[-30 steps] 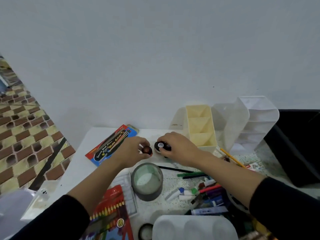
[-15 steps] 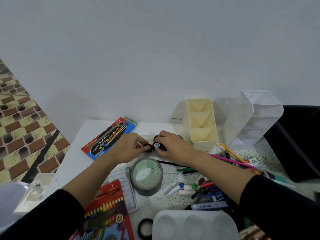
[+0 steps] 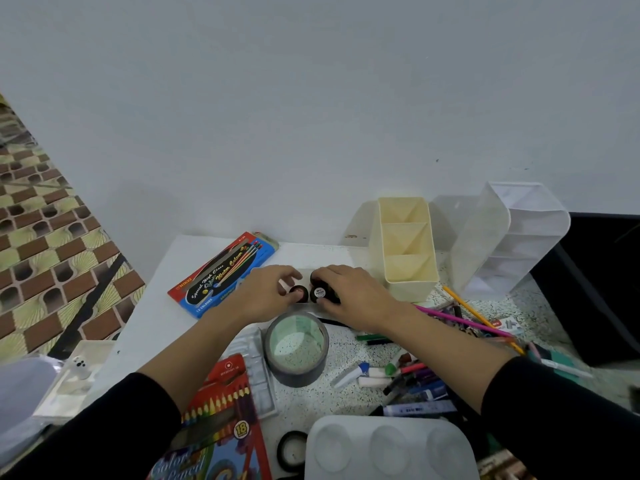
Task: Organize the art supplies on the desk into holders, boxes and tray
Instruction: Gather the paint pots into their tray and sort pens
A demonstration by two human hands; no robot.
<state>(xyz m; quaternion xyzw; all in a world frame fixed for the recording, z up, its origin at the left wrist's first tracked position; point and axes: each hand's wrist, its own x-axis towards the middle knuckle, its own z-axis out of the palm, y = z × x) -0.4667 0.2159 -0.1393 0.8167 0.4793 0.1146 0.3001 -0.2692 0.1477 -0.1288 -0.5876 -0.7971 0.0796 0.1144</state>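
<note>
My left hand [image 3: 265, 296] pinches a small dark paint pot [image 3: 300, 293] on the desk. Beside it my right hand [image 3: 349, 295] grips another small black paint pot with a white label [image 3: 319, 293]; a further dark pot shows under its fingers. Both pots sit on a pale flat piece in front of the cream three-cell holder [image 3: 406, 249]. A clear divided holder [image 3: 509, 237] stands right of it. Loose markers [image 3: 405, 379] and pencils [image 3: 464, 318] lie to the right.
A grey tape roll [image 3: 296, 351] stands just below my hands. A watercolour pencil box [image 3: 223, 273] lies left, a coloured pencil box [image 3: 221, 420] near me. A white palette [image 3: 388, 448] and a small black tape roll [image 3: 292, 449] are at the front. A black bin [image 3: 602, 282] stands right.
Both hands have stayed at the paint pots, which now sit closer together. The camera has tipped and shifted a little, so the desk sits slightly differently in view.
</note>
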